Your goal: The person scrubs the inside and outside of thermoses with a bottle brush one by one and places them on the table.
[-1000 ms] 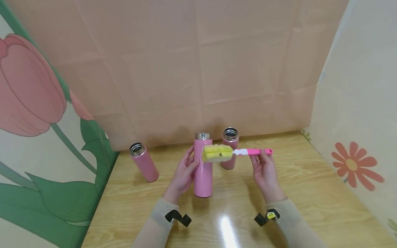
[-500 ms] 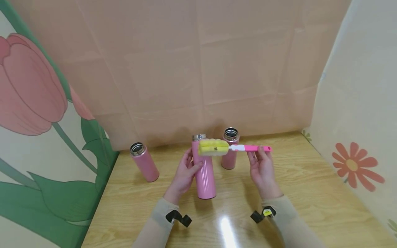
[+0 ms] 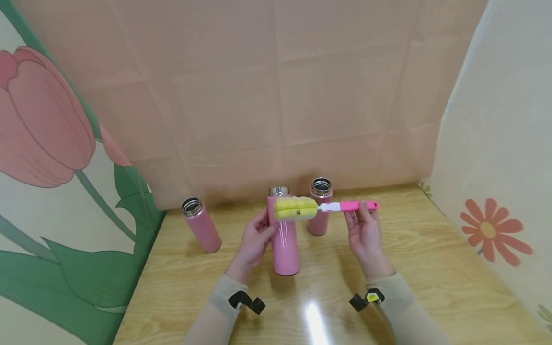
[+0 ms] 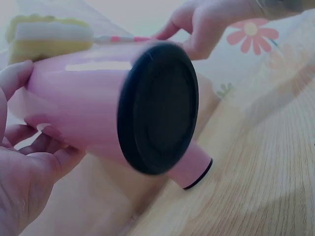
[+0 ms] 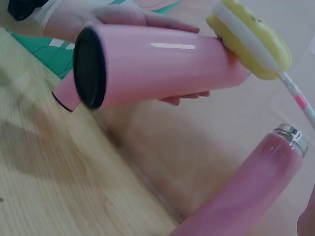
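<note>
In the head view my left hand [image 3: 253, 239] grips a pink thermos flask [image 3: 285, 251] by its side, thumb across the front. The flask is slightly tilted, with its steel neck up and no lid on. Its black base [image 4: 160, 108] faces the left wrist camera and is off the table. My right hand [image 3: 365, 237] pinches the pink handle of a bottle brush [image 3: 297, 209] between thumb and fingers. The brush lies level, its yellow and white sponge head in front of the flask's upper part. Whether sponge and flask touch, I cannot tell.
A shorter open pink flask [image 3: 202, 227] stands at the left of the wooden table [image 3: 172, 297]. Another open pink flask [image 3: 319, 223] stands behind the brush, partly hidden by it. A pinkish sheet [image 3: 345, 96] hangs along the table's back edge.
The held flask has gone from upright to a slight tilt, its base swinging right. The brush has moved a little left with my right hand. Both standing flasks stay put.
</note>
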`<state>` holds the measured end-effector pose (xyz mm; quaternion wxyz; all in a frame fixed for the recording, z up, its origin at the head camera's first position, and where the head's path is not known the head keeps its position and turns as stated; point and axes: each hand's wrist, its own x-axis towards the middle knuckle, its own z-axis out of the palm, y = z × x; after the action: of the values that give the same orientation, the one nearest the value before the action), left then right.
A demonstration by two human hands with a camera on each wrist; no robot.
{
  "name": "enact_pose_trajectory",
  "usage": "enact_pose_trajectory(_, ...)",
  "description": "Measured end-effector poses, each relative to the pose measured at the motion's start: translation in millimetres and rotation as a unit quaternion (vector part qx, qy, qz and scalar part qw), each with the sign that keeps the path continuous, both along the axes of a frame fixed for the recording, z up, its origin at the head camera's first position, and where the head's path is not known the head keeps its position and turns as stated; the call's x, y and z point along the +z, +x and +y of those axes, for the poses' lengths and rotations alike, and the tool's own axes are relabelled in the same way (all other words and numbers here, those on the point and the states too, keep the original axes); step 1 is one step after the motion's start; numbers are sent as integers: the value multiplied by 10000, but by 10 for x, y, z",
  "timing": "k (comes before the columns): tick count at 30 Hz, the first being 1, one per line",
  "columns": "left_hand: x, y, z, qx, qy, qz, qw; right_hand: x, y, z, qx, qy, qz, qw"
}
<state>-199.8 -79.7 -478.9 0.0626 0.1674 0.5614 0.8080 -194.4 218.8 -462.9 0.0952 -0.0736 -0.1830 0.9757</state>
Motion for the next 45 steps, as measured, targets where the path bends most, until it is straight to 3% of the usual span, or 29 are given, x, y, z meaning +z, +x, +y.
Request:
enact_pose_trajectory(9, 2, -1, 0, -36, 155, 80, 9998, -74, 71, 69, 186, 663, 24, 9976)
enact_pose_trajectory(15, 31, 5, -3, 112, 119, -84, 9998, -114, 99, 96, 260, 1007, 37, 9946)
enact_pose_trajectory(25, 43, -34, -9, 284, 241, -173, 9992, -234, 129, 114, 540, 1641, 349, 9843)
enact_pose_trajectory(33, 46, -69, -15, 422, 410, -324, 9977, -329, 162, 161, 921, 2045, 224, 9743)
enact_pose_trajectory(40, 89, -105, -9, 769, 513, -431, 9948, -407, 171, 203, 592, 2095, 481, 9748)
enact_pose_trajectory(45, 117, -146, -27, 1045, 580, -426, 9919, -449, 164, 249, 515, 2553, 896, 9613)
